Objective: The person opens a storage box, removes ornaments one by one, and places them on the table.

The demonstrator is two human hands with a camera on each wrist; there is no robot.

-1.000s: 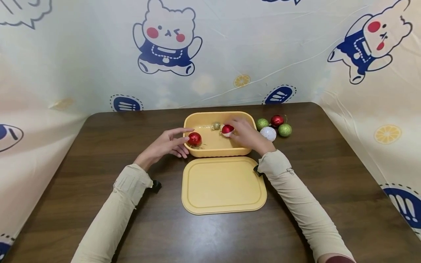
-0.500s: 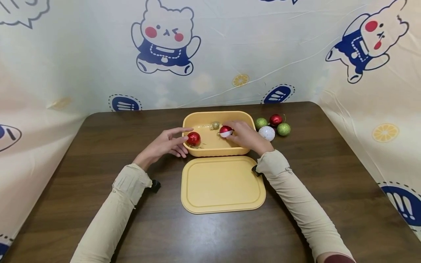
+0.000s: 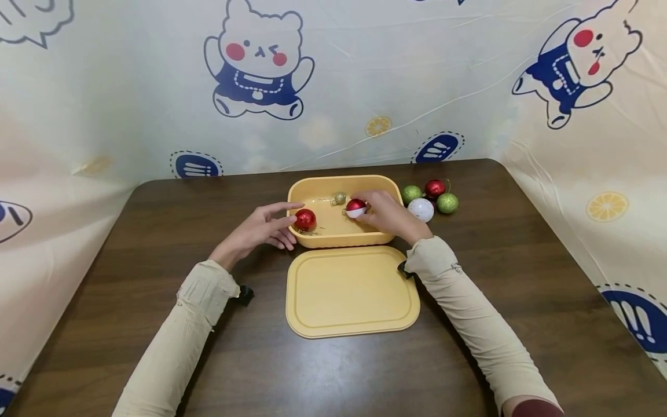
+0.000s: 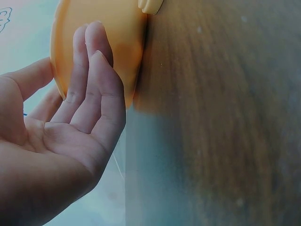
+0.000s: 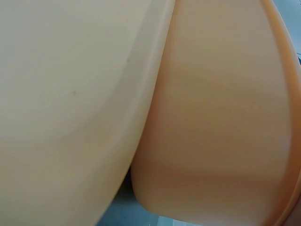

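A yellow rectangular box (image 3: 341,237) stands at the back middle of the table. My left hand (image 3: 260,229) rests against its left end, thumb and index finger at the rim; the left wrist view shows the other fingers extended along the outer wall. Inside at the left lies a shiny red bauble (image 3: 305,219), beside that hand's fingertips. My right hand (image 3: 388,211) reaches into the box and holds a red-and-white bauble (image 3: 356,208) by its right side. Near it sits a small gold bauble (image 3: 339,198). The right wrist view shows the box wall (image 5: 221,103) but hardly any hand.
In front of the box lies a flat yellow lid (image 3: 352,292). Right of the box, on the brown table (image 3: 500,255), cluster a white bauble (image 3: 421,210), a red bauble (image 3: 435,189) and two green ones (image 3: 447,203). A printed curtain (image 3: 344,87) hangs behind the table.
The red-and-white bauble has turned slightly in my right hand, with more of its white half showing. My left hand stays at the box's left end.
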